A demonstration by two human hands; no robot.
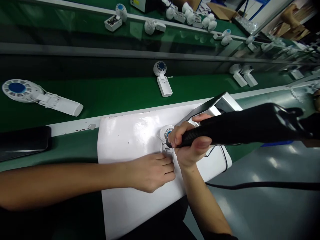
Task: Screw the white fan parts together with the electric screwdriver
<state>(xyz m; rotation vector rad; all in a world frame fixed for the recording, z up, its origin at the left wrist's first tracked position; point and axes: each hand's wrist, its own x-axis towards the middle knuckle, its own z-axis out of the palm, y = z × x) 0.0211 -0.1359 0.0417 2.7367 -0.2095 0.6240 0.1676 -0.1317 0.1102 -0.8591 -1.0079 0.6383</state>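
Note:
A small white device point(166, 131) with a round slotted head and a blue centre lies on the white sheet point(130, 136). My left hand point(155, 171) is closed around the lower part of this device, pressing it against the sheet; the fingers hide most of that part. My right hand point(188, 143) grips a black electric screwdriver point(240, 125) just above the device. Its thick end rises to the right, close to the camera. The screwdriver's tip is hidden behind the fingers, so whether it touches the device I cannot tell.
Similar white devices lie on the green belt point(112, 90), one at left point(50, 98) and one at centre point(165, 85). More stand on the shelf above. A metal bracket point(226, 101) is behind my right hand. A black flat object point(25, 141) sits at left; a dark cable point(262, 185) runs right.

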